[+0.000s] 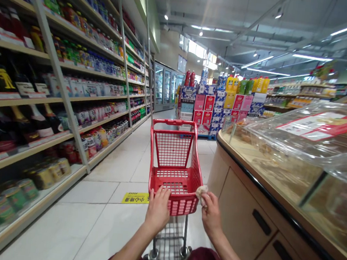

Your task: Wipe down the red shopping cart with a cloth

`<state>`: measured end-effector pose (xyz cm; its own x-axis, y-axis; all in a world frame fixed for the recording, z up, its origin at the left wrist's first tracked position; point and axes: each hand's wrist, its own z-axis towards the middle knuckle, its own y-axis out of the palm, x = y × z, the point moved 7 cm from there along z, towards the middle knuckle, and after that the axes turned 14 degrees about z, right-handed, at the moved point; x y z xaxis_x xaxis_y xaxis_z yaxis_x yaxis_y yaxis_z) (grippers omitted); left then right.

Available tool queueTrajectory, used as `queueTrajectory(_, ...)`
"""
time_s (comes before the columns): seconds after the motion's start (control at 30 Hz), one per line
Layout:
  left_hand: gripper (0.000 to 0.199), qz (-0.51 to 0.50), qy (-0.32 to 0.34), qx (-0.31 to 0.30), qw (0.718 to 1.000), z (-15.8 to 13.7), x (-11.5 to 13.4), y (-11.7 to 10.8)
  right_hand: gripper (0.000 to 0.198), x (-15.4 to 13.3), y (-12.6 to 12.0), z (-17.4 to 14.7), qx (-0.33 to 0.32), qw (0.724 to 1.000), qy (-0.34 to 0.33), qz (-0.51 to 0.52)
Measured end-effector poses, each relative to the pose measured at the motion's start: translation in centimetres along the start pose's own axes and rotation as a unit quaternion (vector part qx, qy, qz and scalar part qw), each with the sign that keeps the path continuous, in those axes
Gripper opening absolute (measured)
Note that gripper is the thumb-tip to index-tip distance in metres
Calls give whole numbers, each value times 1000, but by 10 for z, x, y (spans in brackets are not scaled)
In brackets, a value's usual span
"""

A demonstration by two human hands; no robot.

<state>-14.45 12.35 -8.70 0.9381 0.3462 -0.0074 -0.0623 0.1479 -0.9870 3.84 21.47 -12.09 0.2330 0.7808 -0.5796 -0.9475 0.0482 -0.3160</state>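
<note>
A red plastic shopping cart [199, 176] stands right in front of me, its basket holding nothing that I can see. My left hand [158, 209] is closed over the basket's near rim at the left, fingertips hooked over the edge. My right hand [213, 217] pinches a crumpled off-white cloth [201, 191] at the near right corner of the basket. The cloth touches the corner or lies very close to it. Below the basket show the cart's grey legs and casters [184, 252].
Shelves of bottles and cans [89, 71] line the left side. Close on the right is a wooden counter [242, 207] with clear plastic covers [316, 128]. Stacked drink cartons [208, 104] stand ahead. A yellow floor sticker [133, 198] lies on the tiles left of the cart.
</note>
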Motion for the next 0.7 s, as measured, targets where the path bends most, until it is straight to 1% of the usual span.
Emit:
queueTrajectory(0.07,60,-11,9,-1,1000,0,1,2,31,9,15,-15,-77,997,27,-8)
queueTrajectory(0.1,60,-15,13,3,1000,0,1,2,30,13,19,-22,-117,992,35,-8)
queueTrajectory(0.13,59,-19,16,9,1000,-1,1,2,29,15,20,-27,-142,989,37,-5)
queueTrajectory(0.17,59,-21,16,16,1000,-2,0,2,29,15,15,-27,-143,989,34,-3)
queueTrajectory(0.2,58,-21,15,22,999,-2,0,2,29,12,5,-22,-118,993,27,-1)
queueTrajectory(0.27,57,-20,15,31,999,-4,0,1,32,1,-17,-1,-27,1000,12,-2)
queueTrajectory(0.3,57,-19,15,34,999,-5,1,1,34,-5,-24,10,10,1000,8,-3)
queueTrajectory(0.33,57,-18,17,34,999,-5,3,0,35,-13,-25,20,27,1000,4,-2)
queueTrajectory(0.37,57,-16,19,34,999,-6,5,1,35,-20,-20,28,24,1000,-1,0)
queueTrajectory(0.43,58,-10,24,31,999,-7,7,3,34,-31,-1,33,-12,1000,-12,-1)
queueTrajectory(0.5,59,0,30,38,999,-9,7,5,32,-35,16,30,-50,998,-25,-13)
queueTrajectory(0.53,59,6,34,46,998,-10,5,6,33,-35,21,27,-66,997,-35,-20)
queueTrajectory(0.6,59,16,45,65,997,-11,1,8,35,-33,21,24,-89,994,-48,-34)
queueTrajectory(0.7,59,20,61,78,995,-12,1,9,34,-32,16,28,-102,992,-39,-61)
